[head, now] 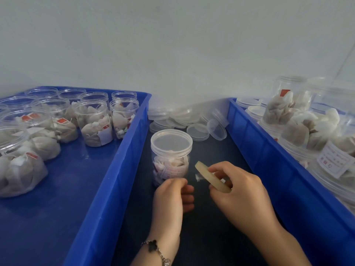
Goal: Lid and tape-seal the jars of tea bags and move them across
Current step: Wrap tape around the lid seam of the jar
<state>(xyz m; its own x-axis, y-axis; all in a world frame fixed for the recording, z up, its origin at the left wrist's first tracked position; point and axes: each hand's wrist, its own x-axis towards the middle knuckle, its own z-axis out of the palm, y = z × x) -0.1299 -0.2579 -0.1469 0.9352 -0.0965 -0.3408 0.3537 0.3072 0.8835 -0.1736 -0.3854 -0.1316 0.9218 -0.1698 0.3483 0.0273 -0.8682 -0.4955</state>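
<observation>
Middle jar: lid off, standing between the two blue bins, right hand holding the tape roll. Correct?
Not quite. The head view shows the middle jar with its lid already on. It does stand between the blue bins, and the right hand holds the tape roll.

Both forearms are bare, with no sleeves seen. A thin chain bracelet point(157, 248) with a black clover charm is worn on the left wrist.

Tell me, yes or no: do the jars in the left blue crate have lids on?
No, the jars in the left blue crate stand open-topped, bare threaded rims showing, for example this jar.
</observation>
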